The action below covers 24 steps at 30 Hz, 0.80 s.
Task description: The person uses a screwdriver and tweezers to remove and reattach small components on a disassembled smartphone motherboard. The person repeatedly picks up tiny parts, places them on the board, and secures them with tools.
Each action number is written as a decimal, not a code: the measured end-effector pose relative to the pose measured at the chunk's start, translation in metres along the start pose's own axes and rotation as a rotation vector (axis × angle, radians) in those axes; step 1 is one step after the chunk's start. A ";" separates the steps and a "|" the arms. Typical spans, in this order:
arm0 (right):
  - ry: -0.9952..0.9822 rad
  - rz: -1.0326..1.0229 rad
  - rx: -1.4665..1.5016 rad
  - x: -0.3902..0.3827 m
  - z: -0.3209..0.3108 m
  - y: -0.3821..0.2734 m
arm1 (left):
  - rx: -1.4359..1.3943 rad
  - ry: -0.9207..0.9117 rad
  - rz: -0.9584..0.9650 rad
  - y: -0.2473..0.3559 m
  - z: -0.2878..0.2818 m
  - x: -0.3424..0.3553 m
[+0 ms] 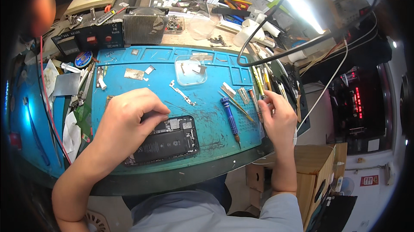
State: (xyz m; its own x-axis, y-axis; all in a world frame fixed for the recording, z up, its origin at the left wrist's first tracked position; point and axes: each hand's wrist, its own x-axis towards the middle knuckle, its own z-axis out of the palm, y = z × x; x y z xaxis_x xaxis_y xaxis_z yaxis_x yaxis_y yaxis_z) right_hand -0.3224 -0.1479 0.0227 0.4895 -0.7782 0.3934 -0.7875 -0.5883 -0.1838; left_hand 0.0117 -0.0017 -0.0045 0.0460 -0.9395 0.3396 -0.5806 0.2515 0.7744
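Observation:
My left hand [133, 113] hovers over the upper left part of an opened smartphone [170, 141], its thumb and forefinger pinched together. Whatever may be between those fingertips is too small to make out. The phone's black battery and inner boards lie exposed. At the mat's right edge my right hand [278, 115] has its fingers curled closed beside slim upright tools. A yellow-green handled tool [259, 80] reaches down to these fingertips; I cannot tell whether they grip it. To the left of that hand lies a blue screwdriver [230, 117].
On the blue work mat [207, 124] are a metal bracket [182, 93], a clear plastic dish [190, 71] with small parts, and a silver plate [134, 74]. A finned metal block [145, 28] stands behind. Cables [321, 89] hang at the right; tools crowd both sides.

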 end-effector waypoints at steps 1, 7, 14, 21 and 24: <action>-0.020 0.003 -0.066 -0.001 0.003 0.003 | -0.001 0.004 0.003 0.000 -0.001 0.000; -0.127 0.020 -0.125 0.000 0.001 0.010 | -0.116 0.041 -0.006 0.006 -0.002 0.001; 0.264 -0.020 0.905 0.008 -0.027 -0.068 | -0.263 0.054 -0.085 0.013 -0.013 -0.001; 0.202 -0.567 1.069 0.051 0.013 -0.115 | -0.402 0.133 -0.171 0.008 -0.017 -0.001; 0.225 -0.585 1.190 0.047 0.034 -0.117 | -0.479 0.126 -0.245 0.005 -0.019 -0.003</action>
State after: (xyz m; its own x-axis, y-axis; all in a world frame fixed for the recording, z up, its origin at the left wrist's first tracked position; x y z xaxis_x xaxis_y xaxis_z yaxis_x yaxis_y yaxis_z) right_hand -0.1946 -0.1234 0.0324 0.4775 -0.3636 0.7999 0.3722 -0.7409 -0.5590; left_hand 0.0242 0.0068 0.0088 0.2468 -0.9562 0.1576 -0.1074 0.1347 0.9851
